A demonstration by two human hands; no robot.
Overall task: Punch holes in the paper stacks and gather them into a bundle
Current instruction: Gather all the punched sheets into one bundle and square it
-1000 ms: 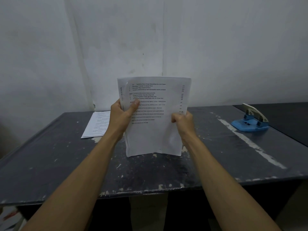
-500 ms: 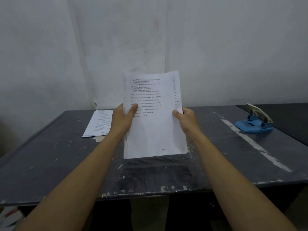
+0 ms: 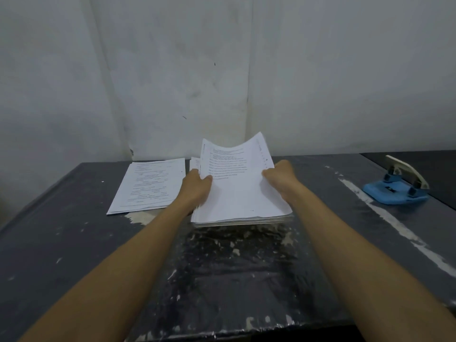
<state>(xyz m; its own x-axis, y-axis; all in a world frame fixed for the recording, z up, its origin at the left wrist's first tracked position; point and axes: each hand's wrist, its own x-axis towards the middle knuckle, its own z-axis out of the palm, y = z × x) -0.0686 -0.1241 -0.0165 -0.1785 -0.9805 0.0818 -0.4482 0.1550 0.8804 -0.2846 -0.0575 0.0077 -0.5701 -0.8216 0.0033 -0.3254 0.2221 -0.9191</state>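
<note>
Both hands hold a thick stack of printed white paper (image 3: 240,193) at the middle of the dark table (image 3: 74,243). My left hand (image 3: 197,188) grips its left edge and my right hand (image 3: 280,177) grips its right edge. The stack's near edge rests on the table, while its far edge curls upward. A second, thinner paper stack (image 3: 150,186) lies flat to the left. More sheets (image 3: 195,164) peek out behind the held stack. A blue hole punch (image 3: 397,187) with a cream lever sits at the far right.
A white wall stands right behind the table. A pale paint streak (image 3: 394,223) runs diagonally across the table's right side. A second darker surface (image 3: 431,169) adjoins at the far right. The table's front edge (image 3: 222,334) is scuffed.
The stack was held upright in the air; now both hands have lowered and tilted it down, so its near edge rests on the table. The view has tilted down.
</note>
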